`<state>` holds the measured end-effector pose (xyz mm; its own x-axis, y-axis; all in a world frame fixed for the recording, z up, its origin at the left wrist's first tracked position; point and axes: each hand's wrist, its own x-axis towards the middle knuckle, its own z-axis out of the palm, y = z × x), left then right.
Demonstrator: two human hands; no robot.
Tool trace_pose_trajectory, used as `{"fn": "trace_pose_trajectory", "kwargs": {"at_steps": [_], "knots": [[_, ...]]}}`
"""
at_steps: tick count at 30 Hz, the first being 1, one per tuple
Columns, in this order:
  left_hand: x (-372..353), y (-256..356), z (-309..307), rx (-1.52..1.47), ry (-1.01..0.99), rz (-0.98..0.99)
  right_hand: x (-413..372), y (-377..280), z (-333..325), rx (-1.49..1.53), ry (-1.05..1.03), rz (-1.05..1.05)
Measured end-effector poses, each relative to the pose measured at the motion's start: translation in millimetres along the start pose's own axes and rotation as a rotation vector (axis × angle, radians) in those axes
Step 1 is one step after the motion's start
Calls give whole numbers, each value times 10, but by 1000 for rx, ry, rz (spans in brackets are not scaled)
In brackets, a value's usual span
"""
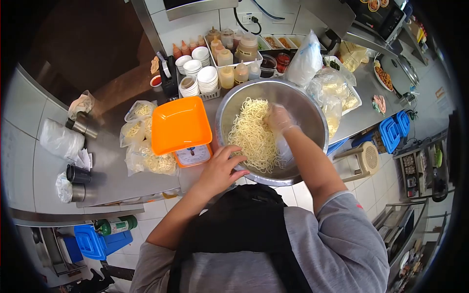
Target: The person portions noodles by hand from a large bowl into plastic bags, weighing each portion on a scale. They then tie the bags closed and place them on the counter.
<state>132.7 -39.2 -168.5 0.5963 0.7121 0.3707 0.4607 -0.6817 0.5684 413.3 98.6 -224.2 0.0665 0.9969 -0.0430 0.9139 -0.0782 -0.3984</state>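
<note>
A large steel mixing bowl (320, 139) holds a heap of pale yellow noodles (254, 136). My right hand (280, 118), in a clear plastic glove, reaches inside and grips noodles at the right side of the heap; its fingertips are partly hidden. On the bowl's near left rim, my bare left hand (223, 167) holds the edge, with thumb and fingers over it. Just left of the bowl stands a kitchen scale (193, 155) with an orange pan (181, 124) on top. Bags of noodles (151, 156) lie left of the scale.
Behind the bowl, a white basket (212, 95) holds stacked small cups, and sauce bottles (224, 57) stand in a tray. More plastic bags (326, 97) crowd the bowl's right side. A beige stool (364, 158) and blue bins (390, 134) are on the floor to the right.
</note>
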Motion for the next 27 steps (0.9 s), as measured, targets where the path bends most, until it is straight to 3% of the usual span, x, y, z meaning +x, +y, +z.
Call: {"fn": "trace_pose_trajectory", "kwargs": {"at_steps": [2,4,5,6,9,13,16,17,19,24,27], "knots": [[-17,-18,-40,-57,-17,1,120,224,35,259,66,-51],[-31,-36,-94,-114,-29,-11,129,266,-258,664,-158,94],[-39,-39,-118,-164,-44,-30,56,273,-363,752,-56,-38],[-29,-50,-145,-169,-45,-23,-318,-161,-834,867,-58,65],[149,-52,-256,-305,-88,-23,-700,-523,-1536,783,44,111],[817,173,-395,-229,281,67,-1029,-858,-2002,1025,28,25],[1370,212,-178,-5,384,28,-1053,-875,-2156,1065,82,42],[1482,185,-165,-13,381,38,-1076,-911,-2192,1125,107,-10],[1624,159,-122,108,150,58,-1135,-993,-2301,1222,179,-62],[1593,94,-51,185,128,183,-1191,-1030,-2658,1311,426,-63],[1543,72,-84,205,134,220,-1203,-953,-2785,1334,414,-89]]}}
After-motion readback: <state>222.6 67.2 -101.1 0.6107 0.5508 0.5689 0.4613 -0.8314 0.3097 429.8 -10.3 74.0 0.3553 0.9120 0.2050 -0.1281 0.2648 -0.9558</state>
